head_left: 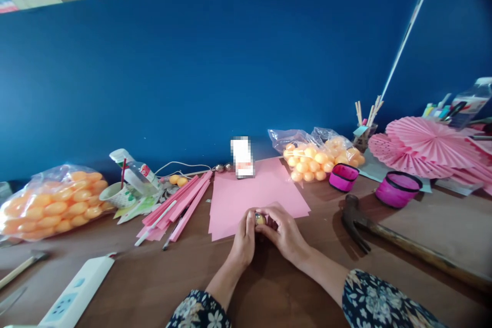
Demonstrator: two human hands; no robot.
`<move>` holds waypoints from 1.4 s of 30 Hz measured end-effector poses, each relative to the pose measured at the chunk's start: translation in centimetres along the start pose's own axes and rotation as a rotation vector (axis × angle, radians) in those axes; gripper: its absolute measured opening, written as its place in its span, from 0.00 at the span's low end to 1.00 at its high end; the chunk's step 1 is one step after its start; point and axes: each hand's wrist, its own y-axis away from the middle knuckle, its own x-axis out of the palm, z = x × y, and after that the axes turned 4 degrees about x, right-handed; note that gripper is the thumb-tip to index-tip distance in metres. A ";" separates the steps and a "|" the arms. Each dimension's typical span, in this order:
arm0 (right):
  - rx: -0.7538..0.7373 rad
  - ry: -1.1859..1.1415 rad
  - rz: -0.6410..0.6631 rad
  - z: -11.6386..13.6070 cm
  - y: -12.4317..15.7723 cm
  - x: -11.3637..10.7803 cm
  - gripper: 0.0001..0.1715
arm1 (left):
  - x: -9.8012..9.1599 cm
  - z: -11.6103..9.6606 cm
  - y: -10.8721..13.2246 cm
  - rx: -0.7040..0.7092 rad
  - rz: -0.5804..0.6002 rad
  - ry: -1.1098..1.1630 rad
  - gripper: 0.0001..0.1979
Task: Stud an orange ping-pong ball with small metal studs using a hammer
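Small ball (261, 219) pinched between left hand (245, 236) and right hand (285, 231), fingers of both curled partly closed; no long axis evident, neither hand nearer.

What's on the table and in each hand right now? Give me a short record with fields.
Left hand: the left hand holds one side of a small shiny round object
Right hand: the right hand holds the other side of it, fingers curled
Beyond hands: pink sheets, lying flat
Left side: pink strips, bag of orange balls, white power strip
Right side: hammer, two magenta bands, pink paper fans
Unclear: pixelated item at the sheets' far edge
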 end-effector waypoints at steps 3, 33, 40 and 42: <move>-0.010 0.012 -0.009 0.2 0.0 -0.1 0.15 | 0.0 -0.4 0.1 -0.070 -0.024 0.004 0.21; 0.313 -0.593 0.125 -0.4 -0.7 0.3 0.18 | -0.1 0.0 -0.3 -0.138 0.035 0.209 0.17; 0.376 -0.681 0.148 -0.2 -1.0 0.2 0.14 | 0.0 0.1 -0.4 -0.123 0.021 0.127 0.18; 0.374 -0.693 0.151 -0.1 -1.0 0.2 0.14 | 0.0 0.1 -0.4 -0.120 0.013 0.137 0.18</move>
